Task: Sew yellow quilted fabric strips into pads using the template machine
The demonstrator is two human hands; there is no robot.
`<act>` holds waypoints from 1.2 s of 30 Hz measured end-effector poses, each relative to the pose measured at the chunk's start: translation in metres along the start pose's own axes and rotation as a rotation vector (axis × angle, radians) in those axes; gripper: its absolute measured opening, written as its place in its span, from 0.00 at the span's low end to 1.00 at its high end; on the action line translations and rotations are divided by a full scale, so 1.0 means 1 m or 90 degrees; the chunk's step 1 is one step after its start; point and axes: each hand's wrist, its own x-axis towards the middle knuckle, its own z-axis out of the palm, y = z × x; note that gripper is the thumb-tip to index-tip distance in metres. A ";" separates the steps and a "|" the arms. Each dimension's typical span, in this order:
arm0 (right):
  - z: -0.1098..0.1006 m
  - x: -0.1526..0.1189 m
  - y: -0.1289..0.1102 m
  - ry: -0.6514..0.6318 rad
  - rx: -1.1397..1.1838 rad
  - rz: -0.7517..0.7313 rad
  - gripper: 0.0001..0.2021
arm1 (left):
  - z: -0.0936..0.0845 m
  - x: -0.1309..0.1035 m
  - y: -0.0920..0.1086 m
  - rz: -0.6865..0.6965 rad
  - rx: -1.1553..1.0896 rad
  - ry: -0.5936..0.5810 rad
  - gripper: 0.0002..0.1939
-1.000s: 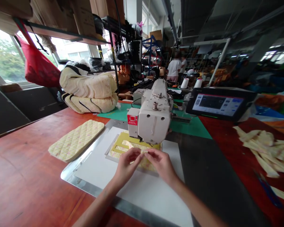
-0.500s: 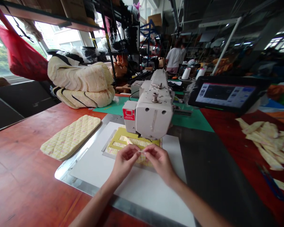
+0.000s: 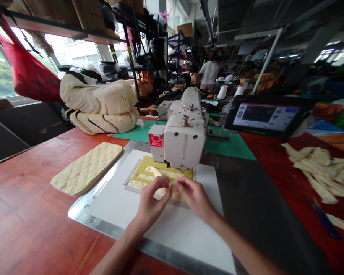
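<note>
My left hand (image 3: 153, 200) and my right hand (image 3: 196, 196) meet in front of the sewing machine head (image 3: 185, 143). Each pinches a pale fabric strip (image 3: 172, 184) between thumb and fingers. Beneath and beyond them, a yellow frame (image 3: 157, 165) with slots rests on a quilted, patterned piece (image 3: 136, 183), partly hidden by my hands. Part of a light strip lies across the yellow frame. All this sits on a white sheet (image 3: 114, 206) under the machine.
A quilted stack (image 3: 87, 168) lies left of the white sheet. Bundled padded pieces (image 3: 100, 99) stand behind it. At right are a screen (image 3: 258, 116), loose fabric strips (image 3: 318, 168) and blue snips (image 3: 323, 217). A person (image 3: 208, 73) stands in the background.
The view has shifted slightly. My fingertips have moved a little upward, and the left thumb and fingers form a wider loop, still pinching.
</note>
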 end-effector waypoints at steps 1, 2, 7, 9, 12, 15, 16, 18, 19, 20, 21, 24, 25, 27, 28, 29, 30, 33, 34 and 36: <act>-0.001 0.000 0.000 -0.003 -0.002 -0.002 0.19 | 0.001 0.000 -0.001 -0.020 -0.010 0.006 0.08; -0.001 0.000 0.001 0.000 0.000 -0.004 0.20 | 0.001 0.000 -0.003 -0.052 -0.027 0.002 0.10; 0.000 -0.002 0.001 0.024 0.006 -0.014 0.21 | 0.002 0.006 -0.007 -0.242 -0.154 -0.065 0.16; -0.005 -0.003 0.001 0.014 0.002 -0.013 0.21 | 0.003 0.008 -0.006 -0.241 -0.169 -0.058 0.16; -0.020 -0.003 0.006 -0.008 -0.030 -0.005 0.21 | 0.010 0.010 -0.003 -0.122 -0.099 -0.039 0.12; -0.043 0.000 0.018 0.046 -0.063 0.002 0.22 | 0.023 0.015 -0.003 0.087 0.044 -0.079 0.05; -0.050 0.002 0.024 0.078 -0.062 0.005 0.23 | 0.028 0.017 -0.004 0.165 0.091 -0.114 0.04; -0.062 0.005 0.034 0.138 -0.046 0.016 0.25 | 0.037 0.022 -0.008 0.309 0.189 -0.204 0.06; -0.066 0.006 0.039 0.160 -0.036 0.023 0.26 | 0.041 0.025 -0.010 0.364 0.242 -0.248 0.07; -0.070 0.007 0.042 0.172 -0.028 0.028 0.27 | 0.044 0.027 -0.012 0.405 0.297 -0.287 0.07; -0.072 0.008 0.044 0.179 -0.021 0.032 0.28 | 0.045 0.030 -0.014 0.431 0.348 -0.316 0.08; -0.072 0.008 0.047 0.174 -0.008 0.035 0.28 | 0.040 0.037 -0.020 0.460 0.447 -0.349 0.09; -0.072 0.008 0.046 0.172 -0.008 0.035 0.28 | 0.036 0.039 -0.023 0.459 0.469 -0.350 0.09; -0.070 0.008 0.046 0.171 -0.009 0.040 0.28 | 0.026 0.044 -0.027 0.456 0.512 -0.350 0.09; -0.070 0.008 0.045 0.170 -0.010 0.044 0.28 | 0.022 0.047 -0.029 0.454 0.536 -0.352 0.09; -0.070 0.008 0.045 0.170 -0.013 0.049 0.28 | 0.019 0.048 -0.031 0.454 0.560 -0.357 0.09; -0.070 0.008 0.046 0.169 -0.019 0.052 0.28 | 0.017 0.050 -0.032 0.456 0.578 -0.362 0.08; -0.070 0.008 0.048 0.167 -0.052 0.051 0.28 | 0.016 0.053 -0.035 0.467 0.602 -0.374 0.08; -0.071 0.008 0.049 0.168 -0.060 0.049 0.27 | 0.018 0.054 -0.035 0.471 0.605 -0.376 0.08; -0.071 0.008 0.050 0.167 -0.071 0.046 0.27 | 0.020 0.056 -0.034 0.475 0.618 -0.385 0.08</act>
